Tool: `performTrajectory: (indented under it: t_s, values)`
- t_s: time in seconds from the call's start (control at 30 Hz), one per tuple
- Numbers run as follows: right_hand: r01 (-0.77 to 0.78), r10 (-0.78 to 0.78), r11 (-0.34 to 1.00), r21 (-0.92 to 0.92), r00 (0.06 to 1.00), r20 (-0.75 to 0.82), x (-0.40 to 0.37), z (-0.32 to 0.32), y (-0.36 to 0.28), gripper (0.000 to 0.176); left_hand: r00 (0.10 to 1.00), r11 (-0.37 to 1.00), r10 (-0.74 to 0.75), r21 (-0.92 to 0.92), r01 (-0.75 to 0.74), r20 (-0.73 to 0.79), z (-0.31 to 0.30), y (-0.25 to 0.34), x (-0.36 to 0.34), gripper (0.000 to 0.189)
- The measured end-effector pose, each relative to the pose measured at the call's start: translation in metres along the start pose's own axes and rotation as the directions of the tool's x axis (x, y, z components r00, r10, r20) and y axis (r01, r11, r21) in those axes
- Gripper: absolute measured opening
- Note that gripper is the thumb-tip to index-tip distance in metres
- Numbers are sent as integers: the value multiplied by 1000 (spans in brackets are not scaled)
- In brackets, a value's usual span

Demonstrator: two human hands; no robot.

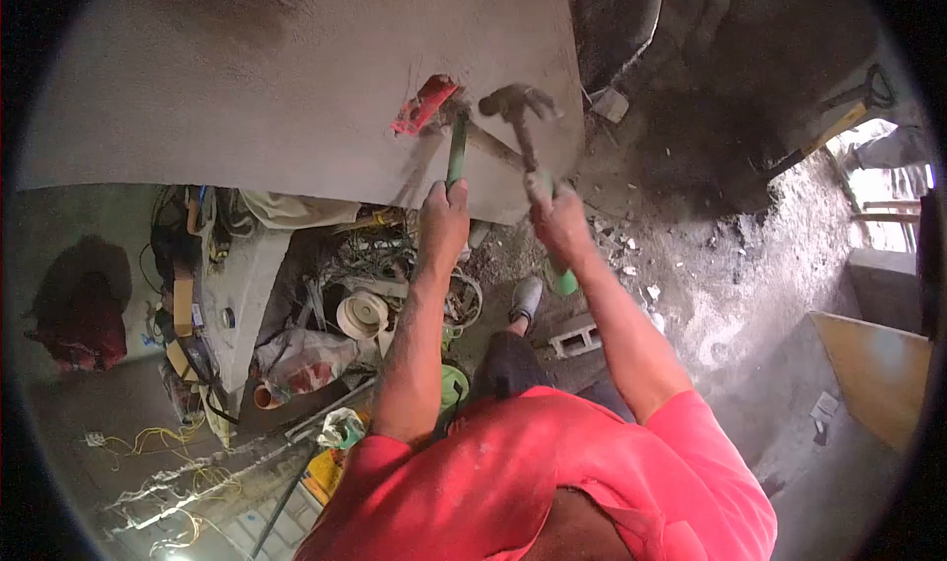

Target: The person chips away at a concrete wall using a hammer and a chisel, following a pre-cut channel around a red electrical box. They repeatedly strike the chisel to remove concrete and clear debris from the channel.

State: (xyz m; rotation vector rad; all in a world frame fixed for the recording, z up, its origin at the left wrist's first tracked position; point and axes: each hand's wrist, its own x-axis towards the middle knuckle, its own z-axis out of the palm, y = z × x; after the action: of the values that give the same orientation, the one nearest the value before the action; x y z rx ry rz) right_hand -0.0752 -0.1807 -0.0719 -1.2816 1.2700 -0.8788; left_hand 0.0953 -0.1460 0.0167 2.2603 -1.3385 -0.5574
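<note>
My left hand is wrapped around a green chisel, whose tip meets the grey plastered wall beside a broken-out red patch. In my right hand is a claw hammer, gripped by its handle, with a green end showing below the fist. The hammer head hangs just right of the chisel, apart from it and slightly blurred. Shadows of both tools fall on the plaster.
Rubble and a hollow concrete block lie near my foot. A round pale container and a bag clutter the left. To the right are a long-handled tool and a wooden board.
</note>
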Motion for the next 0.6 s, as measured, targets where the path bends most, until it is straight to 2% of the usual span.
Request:
performTrajectory:
  t_s: [0.07, 0.1, 0.17, 0.2, 0.23, 0.3, 0.33, 0.37, 0.43, 0.47, 0.53, 0.57, 0.6]
  values:
    - [-2, 10, 987, 162, 999, -46, -15, -26, -48, 42, 993, 985, -98, -134, 106, 64, 1, -4, 5, 41]
    - [-8, 15, 988, 157, 999, -40, -22, -37, -64, 42, 992, 984, -106, -137, 115, 68, 2, -11, 7, 41]
    - [116, -111, 948, 295, 993, -37, -27, -50, -77, 47, 984, 968, -145, -194, 162, 102, 1, -20, 13, 42]
    - [259, -231, 903, 343, 965, -122, -25, -41, -62, 45, 982, 959, -153, -224, 175, 115, -1, -20, 13, 42]
    - [256, -229, 903, 345, 966, -118, -20, -29, -45, 45, 979, 948, -161, -254, 189, 128, -3, -20, 13, 43]
    - [301, -307, 948, -98, 951, -42, -3, -11, -22, 52, 983, 965, -152, -198, 170, 105, -5, -14, 9, 43]
    - [182, -163, 961, -207, 981, 109, 5, -13, -24, 51, 992, 977, -103, -182, 115, 74, -1, -23, 7, 42]
    - [178, -160, 962, -207, 982, 103, 0, -18, -23, 51, 998, 985, -54, -163, 61, 42, 4, -33, 6, 42]
    - [227, -246, 933, -280, 969, -35, 9, -31, -37, 47, 983, 954, -134, -253, 163, 129, 1, -28, 13, 41]
    - [218, -237, 935, -280, 971, -36, 0, -37, -39, 47, 981, 954, -137, -249, 168, 137, 0, -32, 9, 41]
    - [182, -182, 983, 28, 983, 5, -17, -59, -86, 43, 951, 869, -191, -408, 280, 245, -1, -30, 11, 40]
    - [171, -171, 985, 27, 985, 5, -24, -60, -97, 43, 947, 868, -196, -404, 288, 253, 1, -30, 7, 40]
    - [350, -341, 929, 119, 936, -90, -28, -57, -107, 42, 981, 935, -78, -328, 133, 177, 0, -29, 6, 38]
